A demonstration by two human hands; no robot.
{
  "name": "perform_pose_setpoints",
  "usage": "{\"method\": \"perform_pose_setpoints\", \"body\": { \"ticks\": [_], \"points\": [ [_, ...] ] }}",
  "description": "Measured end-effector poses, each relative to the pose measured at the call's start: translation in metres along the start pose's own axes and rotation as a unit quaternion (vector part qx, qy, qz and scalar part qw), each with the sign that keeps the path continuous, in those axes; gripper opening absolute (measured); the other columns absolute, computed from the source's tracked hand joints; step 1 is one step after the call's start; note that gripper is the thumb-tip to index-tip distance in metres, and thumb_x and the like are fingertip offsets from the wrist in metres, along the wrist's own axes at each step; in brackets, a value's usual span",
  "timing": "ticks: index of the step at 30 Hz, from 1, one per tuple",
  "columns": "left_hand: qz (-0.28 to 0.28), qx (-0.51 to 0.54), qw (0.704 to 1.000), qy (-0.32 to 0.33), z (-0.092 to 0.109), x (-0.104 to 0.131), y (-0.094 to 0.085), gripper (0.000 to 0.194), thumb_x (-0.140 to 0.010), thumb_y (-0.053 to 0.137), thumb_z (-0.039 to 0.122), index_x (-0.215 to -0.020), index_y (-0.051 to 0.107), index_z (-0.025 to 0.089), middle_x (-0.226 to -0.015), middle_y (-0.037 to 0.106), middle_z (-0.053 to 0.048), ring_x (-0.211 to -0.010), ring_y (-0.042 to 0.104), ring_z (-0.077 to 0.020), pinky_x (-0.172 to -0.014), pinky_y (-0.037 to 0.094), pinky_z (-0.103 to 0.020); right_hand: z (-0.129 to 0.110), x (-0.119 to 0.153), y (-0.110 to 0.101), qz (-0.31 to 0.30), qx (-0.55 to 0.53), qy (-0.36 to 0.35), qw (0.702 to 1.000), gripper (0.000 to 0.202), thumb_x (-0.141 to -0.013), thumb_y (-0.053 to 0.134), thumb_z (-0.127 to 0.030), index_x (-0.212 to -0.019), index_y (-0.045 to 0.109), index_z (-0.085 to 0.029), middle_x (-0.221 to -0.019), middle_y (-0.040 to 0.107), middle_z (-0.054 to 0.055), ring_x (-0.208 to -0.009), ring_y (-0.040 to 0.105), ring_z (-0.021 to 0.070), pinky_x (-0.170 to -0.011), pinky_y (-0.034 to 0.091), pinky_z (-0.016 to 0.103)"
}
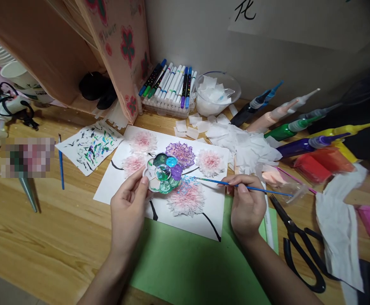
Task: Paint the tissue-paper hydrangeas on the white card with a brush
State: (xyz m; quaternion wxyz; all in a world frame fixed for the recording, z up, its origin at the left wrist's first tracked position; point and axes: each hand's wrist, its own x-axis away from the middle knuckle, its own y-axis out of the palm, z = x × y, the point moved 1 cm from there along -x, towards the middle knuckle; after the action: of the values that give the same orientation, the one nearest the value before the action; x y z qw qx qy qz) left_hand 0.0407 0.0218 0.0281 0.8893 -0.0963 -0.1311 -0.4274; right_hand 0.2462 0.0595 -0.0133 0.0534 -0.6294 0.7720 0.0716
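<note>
My left hand [129, 201] grips the left edge of a small flower-shaped palette [163, 173] with green, blue and purple paint in its wells. Between the fingers of my right hand [247, 203] is a thin blue paintbrush [216, 181], its tip pointing left, just right of the palette. Under both lies a white sheet [109, 192] with black painted stems and several fluffy pink tissue flowers. One flower [180, 155] behind the palette is purple. The lower pink flower [186, 199] shows light blue marks at its top, close to the brush tip.
Scissors [294, 231] lie right of my right hand. Paper scraps [248, 144], paint bottles [294, 129] and a glass bowl [218, 93] stand behind. Markers [172, 84] fill a clear tray. A paint-marked sheet [91, 146] and another brush [61, 165] are at left.
</note>
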Motion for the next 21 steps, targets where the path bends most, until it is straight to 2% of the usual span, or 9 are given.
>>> {"method": "perform_pose_setpoints", "body": {
  "ticks": [7,15,21],
  "points": [
    [-0.002,0.000,1.000,-0.001,-0.0010,0.0000,-0.0010,0.036,-0.075,0.072,0.038,-0.107,0.071,0.023,-0.100,0.072,-0.003,-0.085,0.064,-0.0132,-0.071,0.052,-0.019,-0.0007,-0.0010,0.0006,-0.001,0.000,0.019,1.000,0.012,-0.087,0.047,-0.023,-0.080,0.056,-0.020,-0.077,0.057,0.000,-0.068,0.056,0.0129,-0.061,0.038,0.028],
    [0.009,-0.005,1.000,0.001,-0.0026,-0.0009,-0.0012,0.037,-0.074,0.073,0.038,-0.108,0.071,0.023,-0.098,0.072,-0.003,-0.083,0.064,-0.0133,-0.071,0.052,-0.020,0.0006,-0.0010,-0.0017,0.013,0.002,0.005,1.000,0.013,-0.087,0.047,-0.022,-0.078,0.056,-0.019,-0.074,0.057,-0.001,-0.067,0.056,0.0132,-0.061,0.037,0.028],
    [0.002,0.004,1.000,-0.008,-0.0016,-0.0002,-0.0007,0.037,-0.074,0.072,0.038,-0.108,0.070,0.023,-0.103,0.071,-0.004,-0.088,0.065,-0.0154,-0.074,0.053,-0.023,-0.0013,-0.0013,0.0002,-0.011,0.040,-0.011,0.999,0.014,-0.088,0.048,-0.025,-0.080,0.057,-0.019,-0.077,0.060,0.000,-0.069,0.059,0.0135,-0.062,0.041,0.028]
  ]
}}
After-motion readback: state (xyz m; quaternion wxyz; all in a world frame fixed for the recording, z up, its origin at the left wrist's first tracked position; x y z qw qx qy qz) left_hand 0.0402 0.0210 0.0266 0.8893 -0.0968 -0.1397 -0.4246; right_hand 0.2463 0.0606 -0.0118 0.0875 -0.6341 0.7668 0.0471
